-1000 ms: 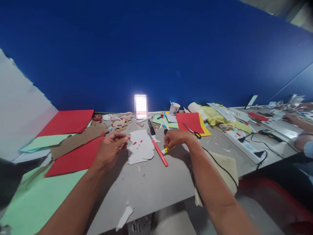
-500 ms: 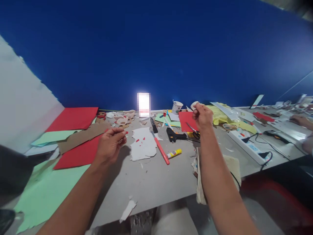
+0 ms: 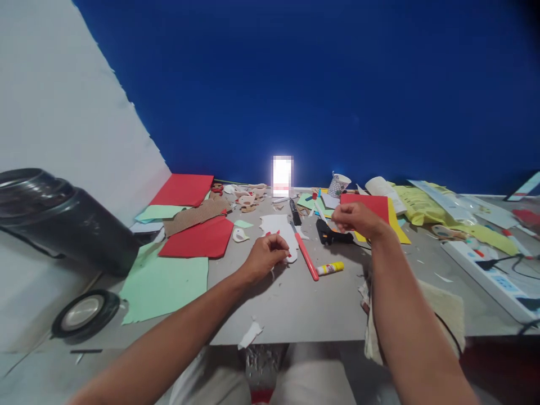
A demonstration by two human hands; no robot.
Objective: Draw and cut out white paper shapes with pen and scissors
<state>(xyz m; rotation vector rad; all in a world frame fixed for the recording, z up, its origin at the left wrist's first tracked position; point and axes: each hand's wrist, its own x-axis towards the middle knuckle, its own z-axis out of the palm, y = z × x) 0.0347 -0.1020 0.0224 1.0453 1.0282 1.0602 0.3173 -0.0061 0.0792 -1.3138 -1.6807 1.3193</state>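
My left hand (image 3: 268, 259) is closed in a pinch over the lower part of a white paper sheet (image 3: 276, 223). A small red paper piece (image 3: 289, 255) shows at its fingertips. Several other red bits lie on the sheet, partly behind the fingers. My right hand (image 3: 358, 218) is closed just above the black glue gun (image 3: 333, 233), in front of a red sheet (image 3: 371, 206); whatever it may hold is hidden. Between the hands lie a cutter with a red handle (image 3: 307, 257) and a yellow glue stick (image 3: 330, 268).
Red card (image 3: 198, 239), corrugated cardboard (image 3: 196, 215) and green paper (image 3: 169, 287) lie left, near a black flask (image 3: 80, 219). A bird cutout (image 3: 240, 235) is nearby. A patterned cup (image 3: 338, 184) stands behind; a power strip (image 3: 491, 278) and cloth (image 3: 441, 309) are right.
The view has swung left. My left hand has moved from beside the white sheet to over its lower part. My right hand has come down from near the roll toward the glue gun.
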